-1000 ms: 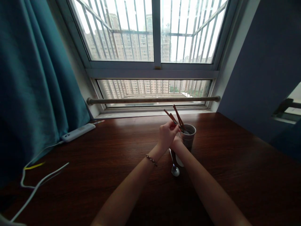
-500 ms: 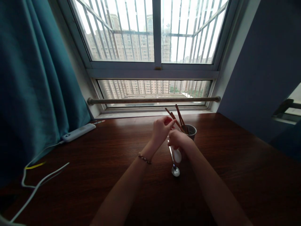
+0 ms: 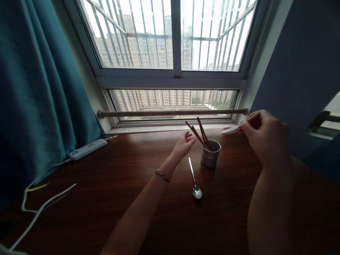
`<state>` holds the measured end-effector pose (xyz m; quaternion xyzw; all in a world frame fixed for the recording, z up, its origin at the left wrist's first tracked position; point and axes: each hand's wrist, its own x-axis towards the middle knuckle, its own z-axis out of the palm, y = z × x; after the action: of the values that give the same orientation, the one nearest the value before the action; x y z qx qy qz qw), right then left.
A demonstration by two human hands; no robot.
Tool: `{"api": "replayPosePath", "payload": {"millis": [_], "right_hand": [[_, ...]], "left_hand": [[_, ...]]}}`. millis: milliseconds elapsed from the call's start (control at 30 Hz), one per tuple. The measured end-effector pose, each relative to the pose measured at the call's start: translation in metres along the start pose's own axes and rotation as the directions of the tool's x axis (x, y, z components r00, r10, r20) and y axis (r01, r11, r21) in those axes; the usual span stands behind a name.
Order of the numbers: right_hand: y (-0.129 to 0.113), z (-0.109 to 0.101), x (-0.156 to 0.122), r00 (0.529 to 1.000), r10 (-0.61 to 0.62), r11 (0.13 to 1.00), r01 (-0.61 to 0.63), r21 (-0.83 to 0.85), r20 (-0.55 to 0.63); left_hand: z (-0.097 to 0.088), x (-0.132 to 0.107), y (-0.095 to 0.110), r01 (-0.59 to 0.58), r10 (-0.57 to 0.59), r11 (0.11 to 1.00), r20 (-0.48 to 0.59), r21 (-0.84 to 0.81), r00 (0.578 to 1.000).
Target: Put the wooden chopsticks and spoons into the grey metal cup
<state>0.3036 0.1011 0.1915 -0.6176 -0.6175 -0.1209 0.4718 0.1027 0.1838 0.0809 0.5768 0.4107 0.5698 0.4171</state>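
In the head view, my right hand (image 3: 268, 136) is raised over the right side of the table, pinching the handle of a white spoon (image 3: 230, 130) whose bowl points left. My left hand (image 3: 182, 145) hovers just left of the cup with its fingers apart and nothing in them. The grey metal cup (image 3: 210, 157) stands upright, and several brown wooden sticks (image 3: 201, 131) lean out of it to the left. A long-handled metal spoon (image 3: 197, 191) lies on the table in front of the cup, its bowl toward me.
The dark wooden table (image 3: 127, 198) reaches to the window sill. On its left are a white power strip (image 3: 87, 149), a white cable (image 3: 44, 208) and a yellow strip (image 3: 38, 187). A teal curtain (image 3: 39, 88) hangs at the left, and a rail (image 3: 172, 113) crosses the window.
My right hand has moved up and right, away from the left hand and cup, carrying the white spoon. My left hand has stayed near the cup, its fingers loosened. The metal spoon has not moved.
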Motion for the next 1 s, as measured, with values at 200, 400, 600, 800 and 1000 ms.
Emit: {"api": "replayPosePath", "payload": {"millis": [200, 400, 600, 800, 1000], "right_hand": [[0.028, 0.101, 0.013, 0.907, -0.046, 0.997, 0.07, -0.042, 0.419], [0.029, 0.113, 0.014, 0.892, -0.138, 0.99, 0.111, 0.087, 0.431], [0.037, 0.117, 0.013, 0.89, -0.07, 0.991, 0.112, -0.067, 0.451], [0.044, 0.135, 0.005, 0.765, -0.138, 0.99, 0.095, 0.101, 0.63], [0.035, 0.131, 0.002, 0.686, -0.179, 0.977, 0.04, 0.209, 0.705]], "left_hand": [[0.024, -0.012, -0.018, 0.11, -0.064, 0.964, 0.19, -0.243, 0.98], [0.028, -0.012, -0.027, 0.064, 0.071, 0.922, 0.331, -0.381, 0.941], [0.029, -0.009, -0.043, 0.103, 0.017, 0.93, 0.321, -0.353, 0.947], [0.034, -0.01, -0.059, 0.068, 0.044, 0.95, 0.347, -0.304, 0.937], [0.035, -0.007, -0.052, -0.166, 0.228, 0.954, 0.241, -0.251, 0.943]]}}
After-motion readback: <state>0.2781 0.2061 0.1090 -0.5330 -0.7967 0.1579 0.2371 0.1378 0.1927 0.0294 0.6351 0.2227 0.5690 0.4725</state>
